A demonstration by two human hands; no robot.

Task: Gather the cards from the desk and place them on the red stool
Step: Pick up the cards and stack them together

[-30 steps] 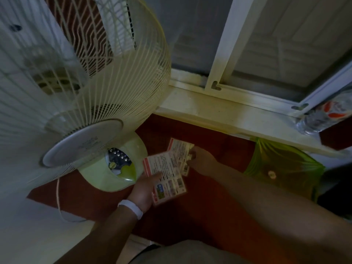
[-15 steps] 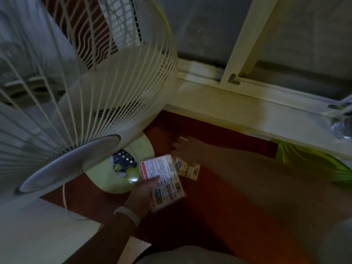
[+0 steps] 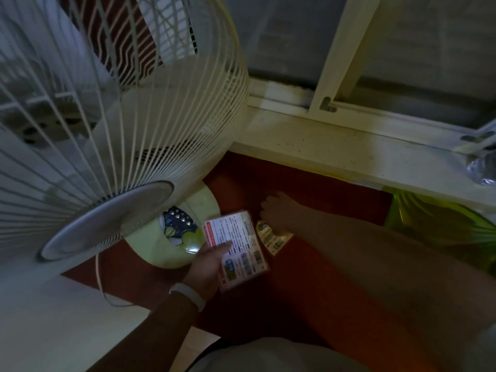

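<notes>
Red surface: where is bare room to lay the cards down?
The red surface is bare right of the held cards, toward the near edge. It is crowded by the fan base, where the left hand holds cards and the right hand covers a loose card.

A stack of glossy red-and-white printed cards point(image 3: 236, 245) hangs tilted above the dark red surface point(image 3: 308, 285) — one smaller printed card point(image 3: 273, 237) lies flat on it, just right of the stack.
</notes>
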